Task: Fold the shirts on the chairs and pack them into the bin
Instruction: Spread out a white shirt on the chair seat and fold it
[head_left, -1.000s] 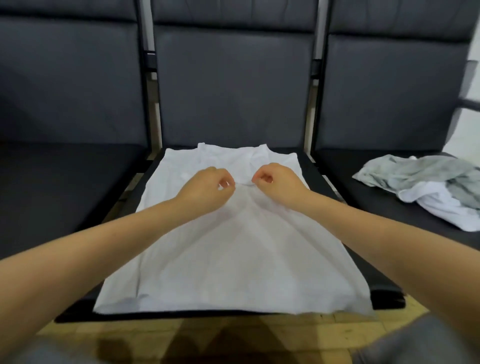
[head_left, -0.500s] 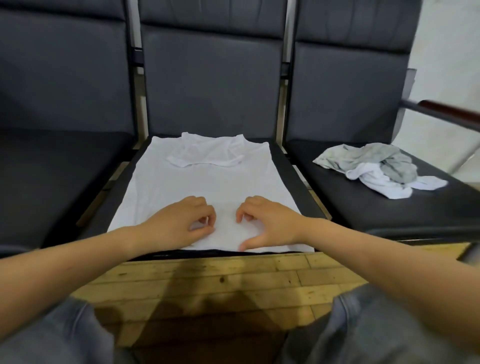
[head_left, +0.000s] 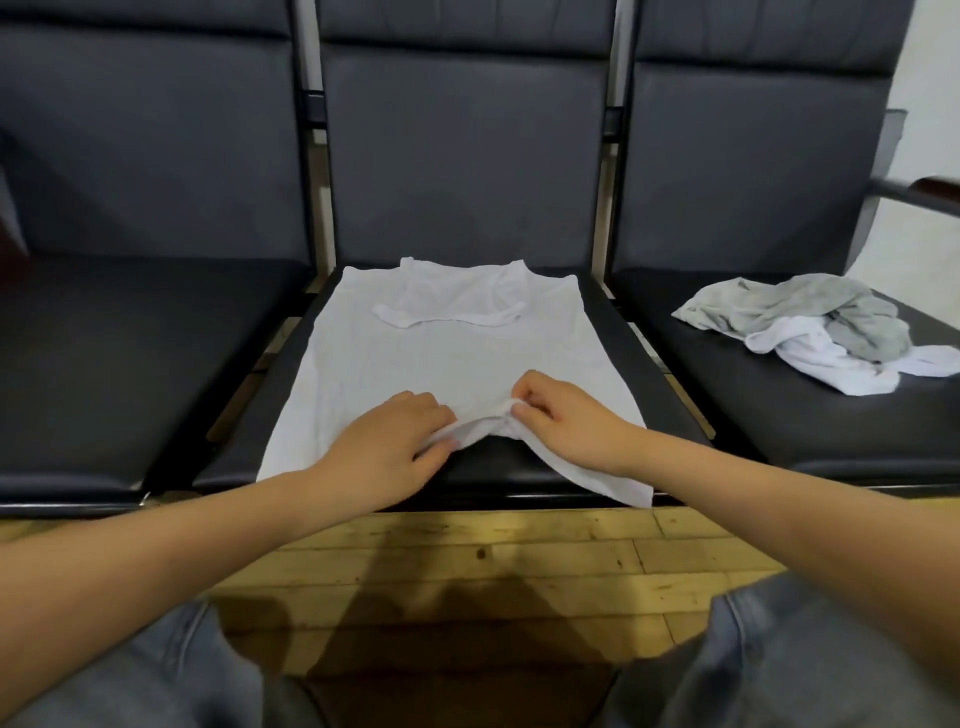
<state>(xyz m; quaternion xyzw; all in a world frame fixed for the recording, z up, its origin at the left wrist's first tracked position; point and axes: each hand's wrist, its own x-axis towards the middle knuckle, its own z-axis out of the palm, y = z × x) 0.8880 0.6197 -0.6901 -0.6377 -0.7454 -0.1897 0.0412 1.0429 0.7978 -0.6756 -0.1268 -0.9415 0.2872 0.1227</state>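
Leftmost, a dark padded chair (head_left: 150, 322) stands bare; next, on the middle chair (head_left: 545, 462), a white shirt (head_left: 441, 353) lies flat with its collar toward the backrest; the left hand (head_left: 387, 444) pinches the shirt's near hem between thumb and curled fingers; just beside it, the right hand (head_left: 563, 415) likewise pinches the hem, which is lifted into a small ridge between the two hands; rightmost, a crumpled heap of grey and white shirts (head_left: 831, 330) rests on the third chair (head_left: 779, 410); below, wooden floorboards (head_left: 467, 561) and grey trouser legs (head_left: 779, 670).
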